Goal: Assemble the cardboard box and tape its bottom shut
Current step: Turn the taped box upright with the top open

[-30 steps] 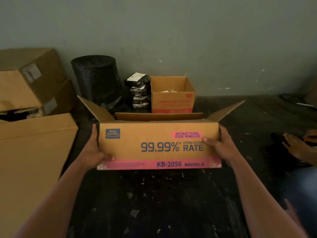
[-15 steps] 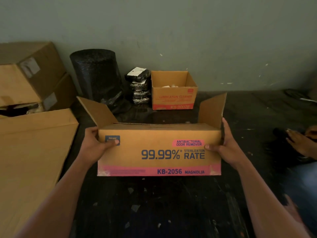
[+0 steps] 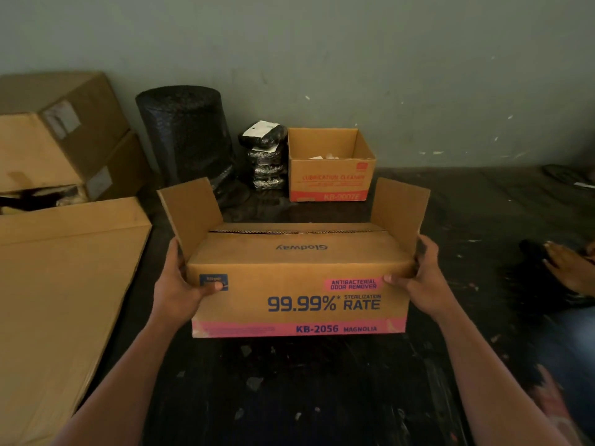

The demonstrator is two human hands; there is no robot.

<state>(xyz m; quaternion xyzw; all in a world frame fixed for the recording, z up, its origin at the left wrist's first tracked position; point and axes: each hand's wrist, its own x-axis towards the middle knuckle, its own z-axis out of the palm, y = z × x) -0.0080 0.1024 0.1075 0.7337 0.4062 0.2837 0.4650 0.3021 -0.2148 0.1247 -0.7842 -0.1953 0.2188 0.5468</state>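
A brown cardboard box [image 3: 299, 304] printed "99.99% RATE" with a pink band along its lower edge stands on the dark floor in front of me. Its two long flaps lie folded flat across the top, meeting at a seam near the far edge. The two short end flaps stand upright, one at the left [image 3: 190, 214], one at the right [image 3: 399, 207]. My left hand [image 3: 180, 288] grips the box's left end, thumb on the front face. My right hand [image 3: 418, 278] grips the right end the same way. No tape is visible.
A large flat sheet of cardboard [image 3: 64, 300] lies at the left, with stacked closed boxes [image 3: 58, 140] behind it. A black bubble-wrap roll [image 3: 186, 133], black wrapped packets [image 3: 265, 156] and a small open orange box [image 3: 331, 165] stand by the wall. Another person's hand [image 3: 566, 265] rests at the right.
The long flaps have gone down flat over the top, and both end flaps have swung from splayed outward to upright. My hands have moved up to the box's top corners.
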